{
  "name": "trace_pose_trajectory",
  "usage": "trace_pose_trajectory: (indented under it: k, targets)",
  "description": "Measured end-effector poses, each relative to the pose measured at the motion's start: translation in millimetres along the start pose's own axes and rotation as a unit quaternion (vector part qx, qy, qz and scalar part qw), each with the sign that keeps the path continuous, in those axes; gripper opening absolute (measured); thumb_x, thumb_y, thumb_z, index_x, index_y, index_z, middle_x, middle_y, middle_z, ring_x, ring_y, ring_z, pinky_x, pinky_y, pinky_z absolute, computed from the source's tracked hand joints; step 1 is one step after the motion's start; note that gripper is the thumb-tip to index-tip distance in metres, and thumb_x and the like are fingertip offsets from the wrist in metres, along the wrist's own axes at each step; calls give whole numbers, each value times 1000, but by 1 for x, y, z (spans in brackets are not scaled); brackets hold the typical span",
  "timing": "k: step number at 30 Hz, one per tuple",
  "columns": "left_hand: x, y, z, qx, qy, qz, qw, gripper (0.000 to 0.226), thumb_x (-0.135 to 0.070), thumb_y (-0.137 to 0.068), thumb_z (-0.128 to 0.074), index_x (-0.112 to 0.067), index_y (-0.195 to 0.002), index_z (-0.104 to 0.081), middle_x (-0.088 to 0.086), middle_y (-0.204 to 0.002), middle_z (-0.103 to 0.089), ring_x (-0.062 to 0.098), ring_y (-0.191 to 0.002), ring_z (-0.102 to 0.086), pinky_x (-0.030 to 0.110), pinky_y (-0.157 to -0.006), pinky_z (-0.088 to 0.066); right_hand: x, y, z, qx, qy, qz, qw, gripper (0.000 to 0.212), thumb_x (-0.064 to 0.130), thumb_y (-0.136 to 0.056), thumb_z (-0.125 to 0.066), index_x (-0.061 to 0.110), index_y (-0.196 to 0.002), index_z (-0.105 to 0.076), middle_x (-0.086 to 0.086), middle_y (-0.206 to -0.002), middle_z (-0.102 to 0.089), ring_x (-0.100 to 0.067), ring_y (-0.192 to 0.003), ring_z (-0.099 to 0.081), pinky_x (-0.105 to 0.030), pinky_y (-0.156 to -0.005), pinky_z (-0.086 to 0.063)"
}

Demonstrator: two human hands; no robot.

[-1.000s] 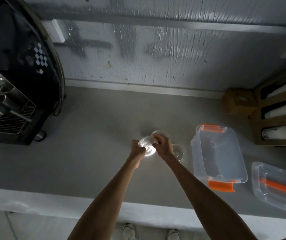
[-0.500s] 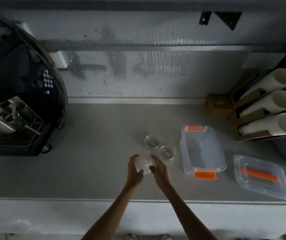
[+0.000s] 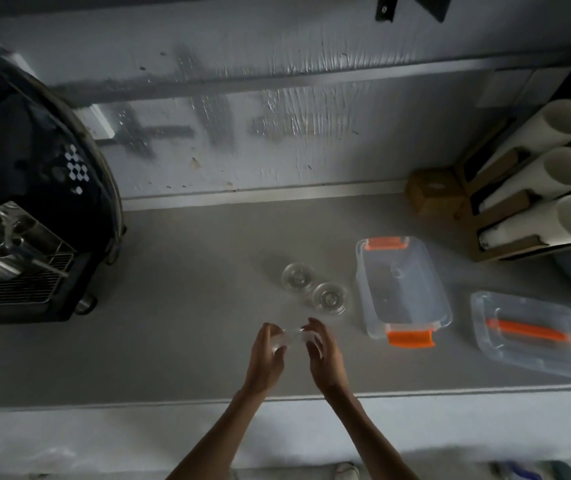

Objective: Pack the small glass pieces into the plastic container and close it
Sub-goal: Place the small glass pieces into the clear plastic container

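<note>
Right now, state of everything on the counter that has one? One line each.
Plastic container: open, upright, nothing seen inside.
Lid: off, lying flat on the counter to the container's right.
Far glass piece: on the counter, untouched.
Near glass piece: on the counter, beside the far one.
Held glass piece: off the counter, between both hands.
Left hand: gripping it.
Right hand: gripping it.
</note>
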State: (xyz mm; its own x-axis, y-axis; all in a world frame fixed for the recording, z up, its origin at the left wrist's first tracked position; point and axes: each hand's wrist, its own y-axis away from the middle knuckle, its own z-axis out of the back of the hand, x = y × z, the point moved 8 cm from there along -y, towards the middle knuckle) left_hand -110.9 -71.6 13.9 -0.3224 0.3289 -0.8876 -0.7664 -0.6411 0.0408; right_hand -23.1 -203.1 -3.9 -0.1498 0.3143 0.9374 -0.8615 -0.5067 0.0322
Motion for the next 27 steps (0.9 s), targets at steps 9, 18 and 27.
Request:
trace_pose_trajectory:
  k: [9,18,27]
  targets:
    - [37,7,-6,128,-17,23,991,87,-61,-80,-53,-1,-139,-32,7,-137,-40,18,-126,-43,36,-109,-38,-18,24,-45,43,3,-64,997,62,-13,-91,-45,9,-148,-35,-3,-155,-37,-19,-145,-32,-39,-121,-27]
    - [45,13,9,145,5,15,989,108,-86,-69,-28,-2,-137,-35,4,-134,-42,14,-123,-44,28,-106,-36,-17,33,-63,21,-16,-114,993,64,-11,-89,-49,21,-144,-40,2,-151,-43,-13,-139,-39,-33,-117,-34]
    - [67,4,22,134,46,123,982,39,9,-79,-65,-2,-116,-57,12,-118,-64,27,-113,-59,35,-98,-44,-12,34,-43,120,-104,-166,973,34,-6,-82,-69,21,-98,-57,-4,-109,-62,-20,-108,-58,-27,-93,-47]
